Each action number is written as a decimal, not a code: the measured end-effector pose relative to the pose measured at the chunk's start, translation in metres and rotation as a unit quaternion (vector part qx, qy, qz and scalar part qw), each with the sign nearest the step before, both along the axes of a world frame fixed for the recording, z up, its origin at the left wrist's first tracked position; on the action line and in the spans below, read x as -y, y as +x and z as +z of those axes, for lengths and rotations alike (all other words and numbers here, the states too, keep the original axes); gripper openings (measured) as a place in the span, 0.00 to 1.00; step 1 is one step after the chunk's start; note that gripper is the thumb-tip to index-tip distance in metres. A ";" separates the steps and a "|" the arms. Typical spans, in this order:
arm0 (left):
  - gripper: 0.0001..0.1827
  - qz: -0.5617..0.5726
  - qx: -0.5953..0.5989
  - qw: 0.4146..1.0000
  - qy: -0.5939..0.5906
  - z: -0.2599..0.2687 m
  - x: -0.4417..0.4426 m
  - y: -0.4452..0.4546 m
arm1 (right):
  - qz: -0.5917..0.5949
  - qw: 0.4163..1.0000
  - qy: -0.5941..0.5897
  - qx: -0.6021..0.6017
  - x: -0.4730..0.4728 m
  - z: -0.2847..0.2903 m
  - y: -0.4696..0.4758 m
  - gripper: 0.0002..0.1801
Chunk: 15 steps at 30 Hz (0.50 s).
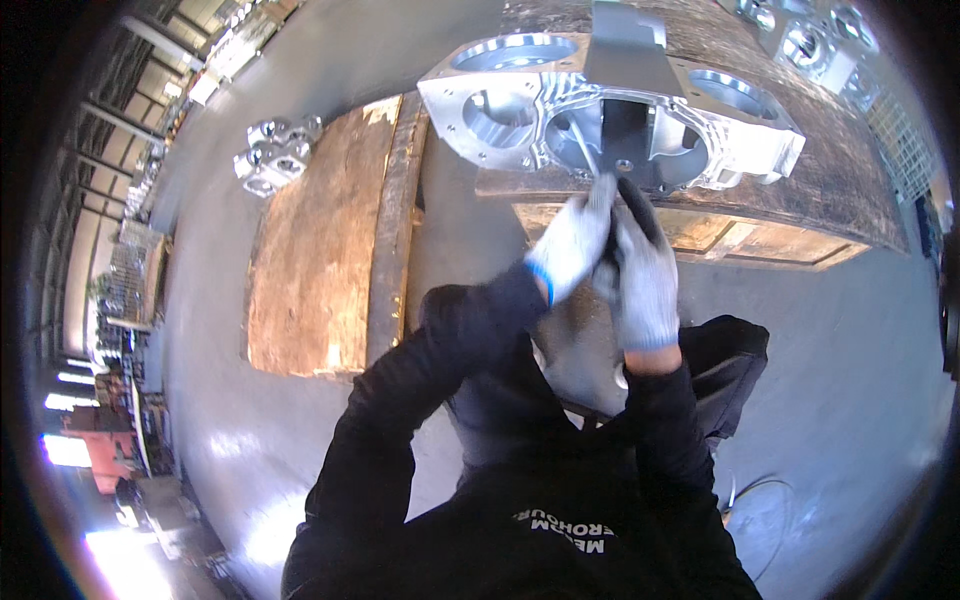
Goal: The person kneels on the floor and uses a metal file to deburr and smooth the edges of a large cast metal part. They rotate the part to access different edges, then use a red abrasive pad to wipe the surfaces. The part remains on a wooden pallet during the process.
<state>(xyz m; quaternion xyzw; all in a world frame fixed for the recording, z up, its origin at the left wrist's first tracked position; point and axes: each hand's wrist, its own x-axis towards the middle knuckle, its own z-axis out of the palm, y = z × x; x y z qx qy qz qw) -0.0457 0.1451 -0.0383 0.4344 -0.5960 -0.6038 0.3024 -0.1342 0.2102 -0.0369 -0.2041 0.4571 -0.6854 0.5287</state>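
Note:
A machined aluminium housing (495, 112) with large round bores rests on a wooden crate in front of me. A thin metal rod-shaped tool (584, 146) slants into its left-middle opening. My left hand (574, 240), in a white knit glove with a blue cuff edge, pinches the tool's near end just below the housing's front edge. Against it, my right hand (646, 281), gloved in white with dark-coated fingers, closes around the same lower end. Both hands are slightly blurred, and the tool's grip is mostly hidden between them. A flat grey plate-like section (630, 56) rises across the housing's middle.
The wooden crate (810, 214) spans the front right. A second wooden crate (322, 262) stands at left, with another machined metal block (277, 154) by its far corner. More machined parts (814, 45) sit at upper right. A thin hose (772, 484) curls on the floor.

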 end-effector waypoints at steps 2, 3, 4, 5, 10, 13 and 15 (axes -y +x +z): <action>0.36 -0.013 -0.062 0.995 0.080 -0.001 0.026 -0.004 | 0.019 0.999 0.036 0.015 0.022 -0.004 -0.007 0.20; 0.36 -0.021 -0.107 0.989 0.095 -0.013 0.031 -0.003 | 0.027 0.998 0.044 0.027 0.022 0.004 -0.003 0.20; 0.34 -0.018 -0.065 0.981 0.181 0.005 0.025 0.003 | 0.024 0.998 0.054 0.008 0.015 0.013 0.002 0.20; 0.35 -0.027 -0.083 0.990 0.114 -0.006 0.012 0.008 | 0.021 0.998 0.064 -0.012 0.001 0.018 0.007 0.20; 0.38 -0.028 0.059 0.998 0.017 -0.004 0.002 0.011 | -0.023 0.997 0.039 0.062 -0.007 -0.026 0.011 0.19; 0.34 -0.002 -0.084 0.996 0.012 -0.010 0.027 0.000 | 0.069 0.993 -0.009 0.094 0.019 -0.022 -0.003 0.16; 0.33 -0.019 -0.031 0.996 0.077 -0.008 0.017 0.000 | -0.016 0.913 -0.081 -0.399 0.011 -0.046 -0.012 0.19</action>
